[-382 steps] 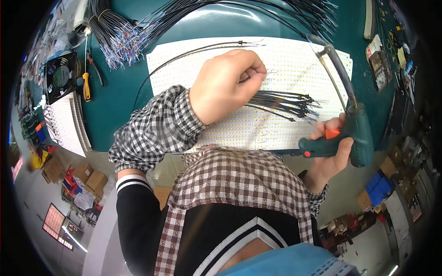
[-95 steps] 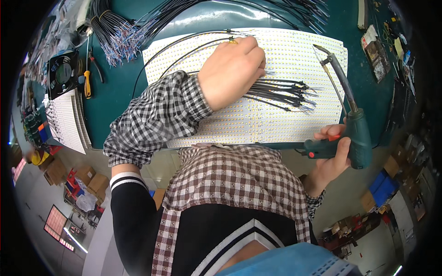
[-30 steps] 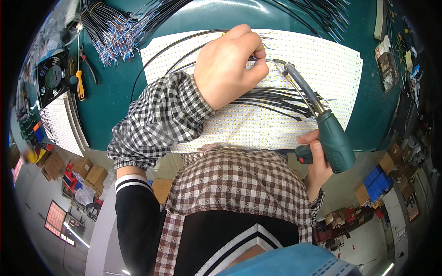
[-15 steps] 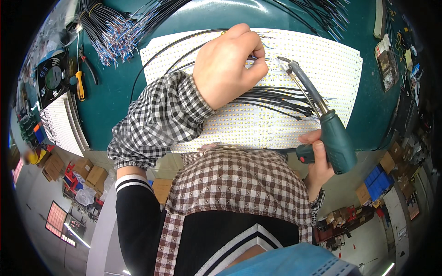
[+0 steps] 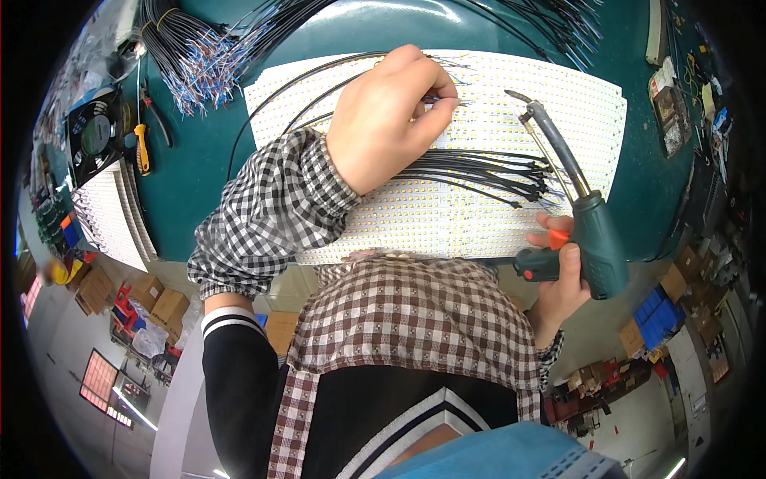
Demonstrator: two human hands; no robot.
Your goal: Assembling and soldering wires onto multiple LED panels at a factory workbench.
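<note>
Your left grip (image 5: 391, 120) pinching a black cable (image 5: 432, 100) over white LED boards (image 5: 399, 231), your right grip (image 5: 562, 281) around a green soldering gun (image 5: 602, 247), tip (image 5: 512, 94) apart from the cable

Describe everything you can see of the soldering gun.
The soldering gun has a dark green, plastic-looking body, an orange trigger and a round red spot on its handle. A grey, metal-looking barrel slants up and left to a dark pointed tip, with a thin tube alongside. The right hand grips the handle; the tip shows against the white board, apart from the left hand.
</note>
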